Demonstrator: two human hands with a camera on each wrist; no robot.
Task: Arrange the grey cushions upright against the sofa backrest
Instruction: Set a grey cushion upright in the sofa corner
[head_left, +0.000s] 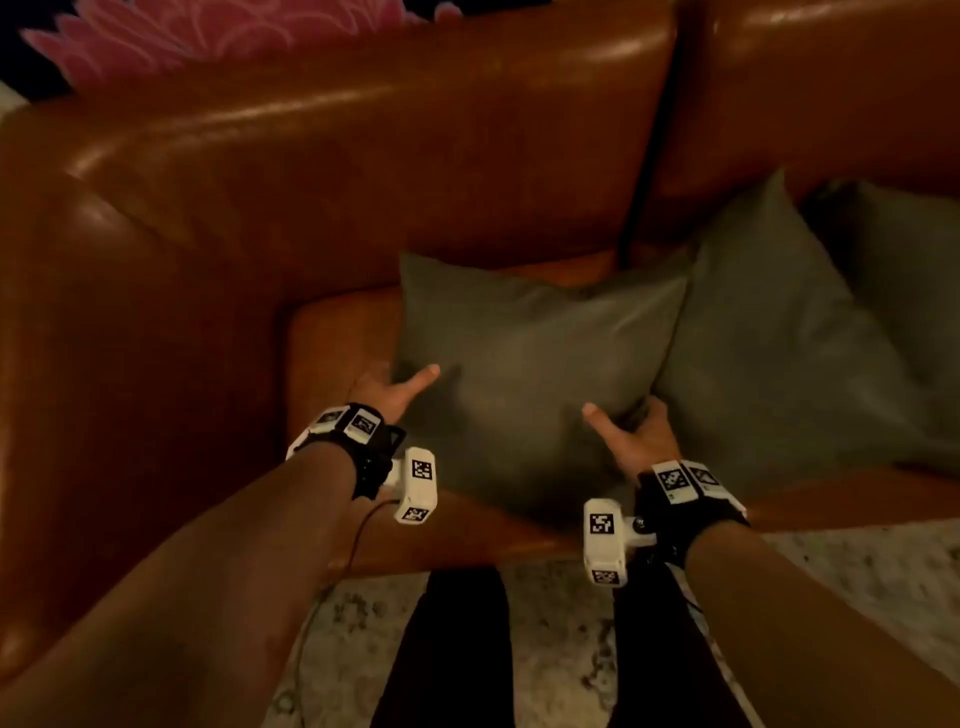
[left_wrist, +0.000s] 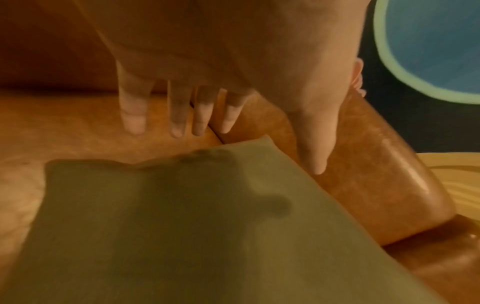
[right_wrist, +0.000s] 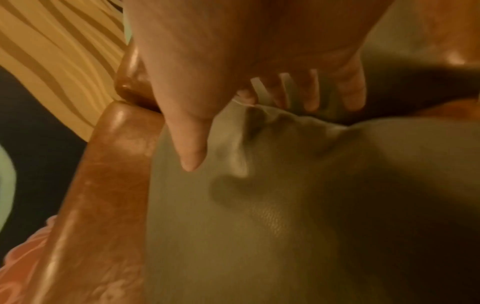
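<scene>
Left hand (head_left: 387, 391) and right hand (head_left: 631, 436) flank the grey cushion (head_left: 530, 358), fingers spread wide.

Sofa: a glossy brown leather sofa (head_left: 363, 171) fills the view from 9 to 3 o'clock.
Armrest: a broad, rounded armrest (head_left: 104, 364) stands at 9 o'clock.
Gap: a dark gap (head_left: 649, 156) runs between two back sections at 1 o'clock.
Floor: the floor (head_left: 561, 649) is pale and speckled at 6 o'clock.
Behind: a pink petal pattern (head_left: 208, 31) on a dark ground shows at 11 o'clock, past the sofa's top.
Light: dim and warm, with soft glints along the leather.
</scene>
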